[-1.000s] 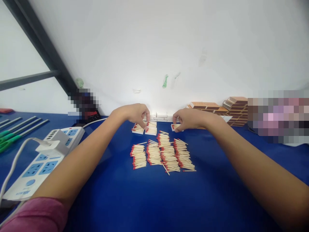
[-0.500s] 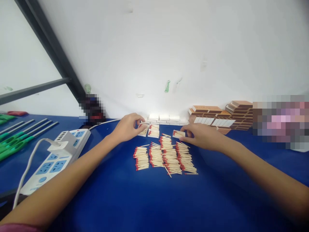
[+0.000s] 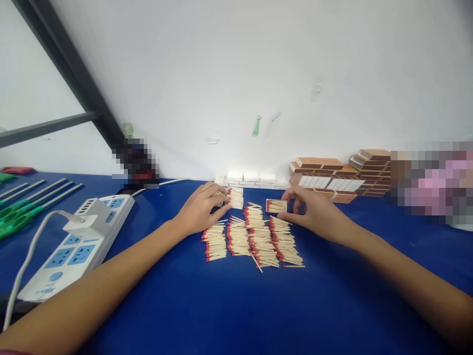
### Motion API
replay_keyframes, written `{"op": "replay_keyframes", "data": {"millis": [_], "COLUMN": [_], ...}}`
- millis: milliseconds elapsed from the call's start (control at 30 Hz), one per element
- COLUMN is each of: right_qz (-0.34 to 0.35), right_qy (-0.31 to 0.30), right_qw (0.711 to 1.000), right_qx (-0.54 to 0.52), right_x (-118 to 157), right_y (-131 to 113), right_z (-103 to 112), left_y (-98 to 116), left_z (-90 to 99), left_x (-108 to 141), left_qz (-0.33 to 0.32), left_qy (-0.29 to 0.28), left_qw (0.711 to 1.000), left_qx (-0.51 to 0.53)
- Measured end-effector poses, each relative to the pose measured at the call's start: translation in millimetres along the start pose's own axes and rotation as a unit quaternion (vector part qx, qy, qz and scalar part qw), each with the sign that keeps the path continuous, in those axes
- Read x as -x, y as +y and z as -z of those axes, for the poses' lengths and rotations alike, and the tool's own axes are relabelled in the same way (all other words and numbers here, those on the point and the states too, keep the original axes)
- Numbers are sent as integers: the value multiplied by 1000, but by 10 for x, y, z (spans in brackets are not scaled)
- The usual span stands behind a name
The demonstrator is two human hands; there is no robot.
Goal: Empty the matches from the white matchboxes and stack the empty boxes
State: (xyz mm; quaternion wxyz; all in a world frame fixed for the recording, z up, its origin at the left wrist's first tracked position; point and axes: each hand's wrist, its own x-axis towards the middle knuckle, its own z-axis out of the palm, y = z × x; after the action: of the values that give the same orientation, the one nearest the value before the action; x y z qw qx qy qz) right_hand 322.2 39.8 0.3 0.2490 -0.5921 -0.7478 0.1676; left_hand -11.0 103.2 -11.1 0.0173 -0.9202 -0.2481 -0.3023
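My left hand (image 3: 201, 208) curls over a tray of matches at the left of the small group, thumb at the near side and fingers at the far side. It hides most of that tray. Beside its fingertips lie white matchbox trays (image 3: 235, 201) filled with red-headed matches. My right hand (image 3: 312, 209) pinches the right end of another filled matchbox tray (image 3: 275, 205) between thumb and fingers. Between the hands and nearer to me, loose matches (image 3: 261, 241) lie in several columns, heads mostly to the left.
White trays (image 3: 251, 178) are stacked along the wall. Brown matchbox sleeves (image 3: 328, 170) are piled at the back right. A power strip (image 3: 79, 249) with a plugged-in white cable lies left, near green-handled tools (image 3: 27, 209). A dark metal frame (image 3: 74, 74) leans at the left.
My left hand has come down and forward over the left tray, covering it. My right hand still grips its tray, which now faces more squarely. The view has shifted slightly.
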Motion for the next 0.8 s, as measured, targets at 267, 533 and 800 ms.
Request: {"op": "replay_keyframes", "data": {"millis": [267,533,800], "right_qz": [-10,44,24], "right_qy": [-42,-131,-87], "right_qw": [993,982,993], "right_qx": [-113,-125,-73], "right_x": [27,26,-6], "right_y": [14,48,27], "right_z": [25,230,176], "left_y": [2,35,35], "left_z": [9,29,87], "left_x": [-19,-28,-118], "left_qz": [-20,-36,6], "left_qy": [20,32,10], "left_qw": [999,997,998], "left_qx": [28,59,54]}}
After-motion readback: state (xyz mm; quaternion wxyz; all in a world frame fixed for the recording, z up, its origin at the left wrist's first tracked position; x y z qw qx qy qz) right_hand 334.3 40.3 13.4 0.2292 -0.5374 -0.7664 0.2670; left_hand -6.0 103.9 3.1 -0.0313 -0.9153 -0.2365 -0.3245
